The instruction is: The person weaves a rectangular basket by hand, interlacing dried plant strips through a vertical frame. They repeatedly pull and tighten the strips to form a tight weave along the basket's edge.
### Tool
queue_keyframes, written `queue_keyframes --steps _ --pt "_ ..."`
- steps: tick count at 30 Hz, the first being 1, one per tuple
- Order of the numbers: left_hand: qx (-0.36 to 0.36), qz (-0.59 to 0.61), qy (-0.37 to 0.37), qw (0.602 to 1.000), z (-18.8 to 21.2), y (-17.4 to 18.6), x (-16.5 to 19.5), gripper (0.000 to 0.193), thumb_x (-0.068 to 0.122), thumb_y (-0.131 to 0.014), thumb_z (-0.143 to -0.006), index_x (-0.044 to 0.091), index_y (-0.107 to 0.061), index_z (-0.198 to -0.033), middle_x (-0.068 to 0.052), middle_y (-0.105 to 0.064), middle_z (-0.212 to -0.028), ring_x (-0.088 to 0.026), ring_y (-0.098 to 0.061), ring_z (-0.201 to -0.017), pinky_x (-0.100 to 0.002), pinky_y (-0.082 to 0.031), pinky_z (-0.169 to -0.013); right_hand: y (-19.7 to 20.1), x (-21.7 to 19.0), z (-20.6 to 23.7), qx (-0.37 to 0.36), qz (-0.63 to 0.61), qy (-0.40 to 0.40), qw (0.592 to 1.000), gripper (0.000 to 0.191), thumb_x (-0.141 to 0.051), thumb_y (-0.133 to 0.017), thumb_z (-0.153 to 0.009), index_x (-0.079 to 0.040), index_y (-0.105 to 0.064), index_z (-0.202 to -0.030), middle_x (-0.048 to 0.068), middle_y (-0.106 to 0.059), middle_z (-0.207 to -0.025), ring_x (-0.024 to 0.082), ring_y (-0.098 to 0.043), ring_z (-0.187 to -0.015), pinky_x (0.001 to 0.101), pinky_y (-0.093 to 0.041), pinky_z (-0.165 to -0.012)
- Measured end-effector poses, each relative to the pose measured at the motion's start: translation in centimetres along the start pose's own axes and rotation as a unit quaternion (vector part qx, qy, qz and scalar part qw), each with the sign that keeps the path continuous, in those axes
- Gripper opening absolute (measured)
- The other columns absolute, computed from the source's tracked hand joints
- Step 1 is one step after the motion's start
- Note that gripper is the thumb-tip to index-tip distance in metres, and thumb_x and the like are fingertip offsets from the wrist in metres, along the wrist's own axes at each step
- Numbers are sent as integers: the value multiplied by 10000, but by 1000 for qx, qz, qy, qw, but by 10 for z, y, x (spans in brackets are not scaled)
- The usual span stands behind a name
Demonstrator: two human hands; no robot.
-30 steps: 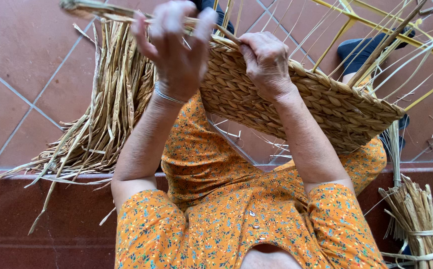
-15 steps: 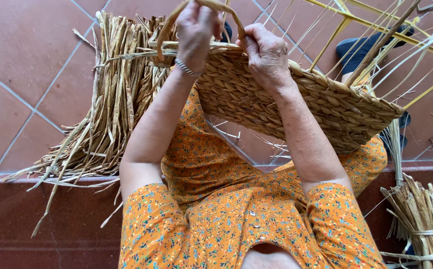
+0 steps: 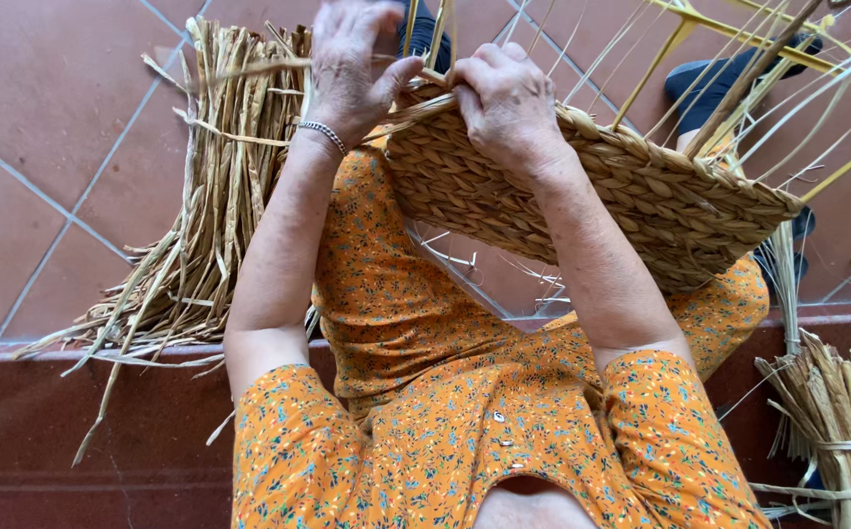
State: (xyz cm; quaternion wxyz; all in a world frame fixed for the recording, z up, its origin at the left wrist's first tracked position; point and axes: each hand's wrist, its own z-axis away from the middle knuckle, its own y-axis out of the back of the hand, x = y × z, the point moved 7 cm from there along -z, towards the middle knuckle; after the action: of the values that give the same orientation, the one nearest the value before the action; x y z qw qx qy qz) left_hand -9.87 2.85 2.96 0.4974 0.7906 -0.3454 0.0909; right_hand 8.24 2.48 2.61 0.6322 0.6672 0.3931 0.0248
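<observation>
Red floor tiles (image 3: 44,118) fill the background, seen from above. Both hands meet at the near end of a woven basket (image 3: 582,186) resting across the lap. Left hand (image 3: 352,64) is closed on a pale straw strand (image 3: 249,69) that runs off to its left, thumb pressed to the rim. Right hand (image 3: 504,103) is curled over the rim just beside it, gripping the weave. Left of the left arm lies a straw bundle (image 3: 205,206); a tied bundle (image 3: 832,431) stands well right of the right elbow.
</observation>
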Motion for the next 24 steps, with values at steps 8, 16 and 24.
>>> queue_keyframes --steps 8,16,24 --pt "-74 184 188 962 43 -54 -62 204 215 -810 -1020 54 -701 -958 -5 -714 -780 -53 -642 -691 -252 -537 -617 87 33 138 227 -128 -75 963 178 70 -736 -1062 -48 -730 -1195 83 -720 -1187 179 -668 -1136 341 -571 -965" --pt "-95 173 198 960 47 -47 -70 233 175 -801 -1071 17 -713 -924 11 -662 -780 -37 -571 -703 -231 -481 -624 128 167 334 355 -137 -373 846 413 -14 -669 -1067 10 -480 -1433 75 -598 -1327 165 -572 -1132 272 -509 -940" --pt "-67 226 275 932 72 -32 -71 258 164 -774 -1071 44 -661 -872 64 -624 -755 -8 -524 -657 -197 -435 -573 88 189 308 385 -302 -268 830 451 49 -634 -1071 57 -473 -1493 120 -597 -1431 214 -571 -1327 345 -444 -1192"
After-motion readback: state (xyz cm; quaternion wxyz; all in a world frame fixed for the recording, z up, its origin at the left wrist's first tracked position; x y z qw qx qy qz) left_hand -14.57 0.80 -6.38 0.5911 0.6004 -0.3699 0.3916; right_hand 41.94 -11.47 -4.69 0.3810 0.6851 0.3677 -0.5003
